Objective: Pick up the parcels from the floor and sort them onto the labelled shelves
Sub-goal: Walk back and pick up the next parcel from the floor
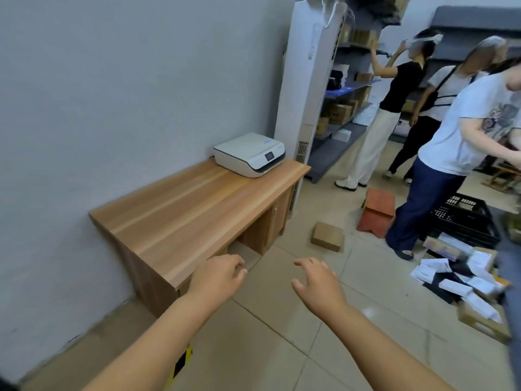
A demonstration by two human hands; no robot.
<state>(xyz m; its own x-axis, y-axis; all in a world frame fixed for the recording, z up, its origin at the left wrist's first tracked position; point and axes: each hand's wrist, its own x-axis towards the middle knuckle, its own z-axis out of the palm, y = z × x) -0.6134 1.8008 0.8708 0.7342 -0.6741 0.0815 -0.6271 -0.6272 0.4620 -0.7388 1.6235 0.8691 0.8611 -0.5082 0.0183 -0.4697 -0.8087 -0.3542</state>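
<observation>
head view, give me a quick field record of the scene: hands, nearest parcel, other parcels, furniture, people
left hand: empty, fingers curled, over the desk's near corner
right hand: empty, fingers spread, above the floor tiles
nearest parcel: small cardboard box alone on the floor ahead of the hands
other parcels: loose pile on the floor at right, beside a black crate
furniture: wooden desk with a printer; grey shelves behind
people: three standing at right, one reaching to a shelf

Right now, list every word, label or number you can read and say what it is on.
None is legible.
Printer: small mark on the lid, blurred.
Cardboard boxes on the shelves: dark print, too blurred.
White parcels on the floor: labels too small to read.
</observation>
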